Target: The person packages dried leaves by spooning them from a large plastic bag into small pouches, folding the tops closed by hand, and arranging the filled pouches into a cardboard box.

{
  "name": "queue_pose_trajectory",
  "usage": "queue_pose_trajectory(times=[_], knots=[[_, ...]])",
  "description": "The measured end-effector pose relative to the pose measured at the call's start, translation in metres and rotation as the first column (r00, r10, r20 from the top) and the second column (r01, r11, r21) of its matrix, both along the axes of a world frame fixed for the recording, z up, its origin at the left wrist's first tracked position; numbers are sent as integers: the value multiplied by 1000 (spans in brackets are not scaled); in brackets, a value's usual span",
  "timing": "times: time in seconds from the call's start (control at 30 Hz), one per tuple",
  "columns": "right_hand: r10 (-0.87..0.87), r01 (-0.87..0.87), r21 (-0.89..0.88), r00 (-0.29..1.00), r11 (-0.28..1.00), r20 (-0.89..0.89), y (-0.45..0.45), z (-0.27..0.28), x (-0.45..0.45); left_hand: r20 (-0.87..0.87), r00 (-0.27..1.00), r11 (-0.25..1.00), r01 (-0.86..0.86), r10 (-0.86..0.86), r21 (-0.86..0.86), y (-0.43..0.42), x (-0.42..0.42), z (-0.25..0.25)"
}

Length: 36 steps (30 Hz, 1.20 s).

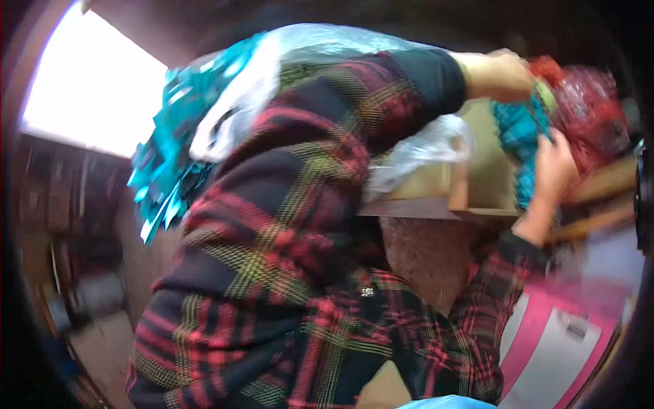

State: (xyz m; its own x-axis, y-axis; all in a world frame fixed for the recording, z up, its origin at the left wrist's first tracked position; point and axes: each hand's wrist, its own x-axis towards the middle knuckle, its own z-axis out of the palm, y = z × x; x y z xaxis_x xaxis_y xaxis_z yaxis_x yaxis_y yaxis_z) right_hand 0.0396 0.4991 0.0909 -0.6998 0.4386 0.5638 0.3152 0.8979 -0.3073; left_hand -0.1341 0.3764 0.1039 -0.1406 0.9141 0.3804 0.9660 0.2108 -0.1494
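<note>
Place: workshop or storeroom, unclear which | signs: loose teal strips [178,129], clear plastic bag [426,151], gathered teal material [516,133]

Up on my left I see a glaring bright opening [88,82], with dark clutter [75,266] below it, too blurred to make out. Crumpled clear plastic [419,155] lies in front of me on a tan surface [487,170], and low on my right stands a pink-and-white striped panel [562,347].
</note>
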Motion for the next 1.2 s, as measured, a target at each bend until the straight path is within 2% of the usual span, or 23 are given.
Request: queue_pose_trajectory(times=[0.03,0.07,0.1,0.17,0.2,0.27,0.3,0.4,0.47,0.5,0.57,0.6,0.67,0.7,0.77,0.8,0.87,1.0,1.03,1.1,1.13,1.17,1.2], knots=[[108,-105,28,989,994,-102,4,-8,3,-34,997,997,68,-67,27,-12,4,14],[-20,20,7,999,1000,30,-24,5,12,-16,999,999,-43,43,7,-31,27,34],[138,-139,-16,988,990,-74,-25,-6,15,0,1000,996,-31,31,80,-44,34,40],[183,-192,-30,964,981,-195,-69,-5,18,41,998,984,-49,43,173,-92,64,60],[278,-272,60,927,960,-252,-77,-11,15,49,998,991,-41,34,131,-115,77,67],[216,-317,-262,911,912,-352,-122,-18,23,6,1000,940,9,-11,342,-173,114,59],[138,-200,-231,956,952,-257,-135,-22,40,7,999,902,36,-43,431,-199,141,51],[316,-382,-179,896,907,-313,-149,-47,47,37,998,797,22,-56,603,-282,158,36],[326,-380,-195,909,904,-259,-154,-50,55,-61,956,871,-232,285,434,-354,152,46],[355,-402,-162,899,901,-256,-158,-50,58,-14,948,797,-261,319,545,-386,128,34],[349,-384,-176,915,906,-204,-161,-54,65,191,919,806,-394,345,441,-431,122,65],[335,-360,-196,930,912,-151,-162,-55,65,134,842,741,-527,523,416,-446,115,66],[340,-360,-195,931,912,-132,-166,-55,68,-16,713,646,-625,701,439,-461,108,60],[361,-382,-196,923,903,-134,-169,-55,70,-8,716,646,-624,698,440,-464,103,59],[385,-406,-202,913,892,-135,-170,-56,74,97,578,544,-804,810,240,-473,85,56],[371,-386,-215,922,897,-107,-169,-55,76,98,571,538,-809,815,237,-486,67,49],[360,-374,-263,927,889,-102,-165,-58,78,304,614,599,-786,729,152,-522,19,30],[370,-369,-220,928,903,-38,-163,-60,79,505,370,422,-906,780,11,-564,2,18],[372,-371,-220,927,902,-41,-164,-61,78,504,369,420,-907,781,13,-565,6,12],[387,-389,-233,920,891,-55,-169,-64,75,214,522,477,-849,826,227,-564,13,-4],[382,-384,-233,923,894,-57,-171,-63,74,170,557,515,-824,813,238,-569,2,-15],[399,-402,-208,915,892,-56,-175,-61,73,168,563,520,-820,809,239,-573,-18,-28],[415,-418,-184,908,890,-56,-177,-61,72,277,482,465,-876,831,127,-568,-31,-31]])
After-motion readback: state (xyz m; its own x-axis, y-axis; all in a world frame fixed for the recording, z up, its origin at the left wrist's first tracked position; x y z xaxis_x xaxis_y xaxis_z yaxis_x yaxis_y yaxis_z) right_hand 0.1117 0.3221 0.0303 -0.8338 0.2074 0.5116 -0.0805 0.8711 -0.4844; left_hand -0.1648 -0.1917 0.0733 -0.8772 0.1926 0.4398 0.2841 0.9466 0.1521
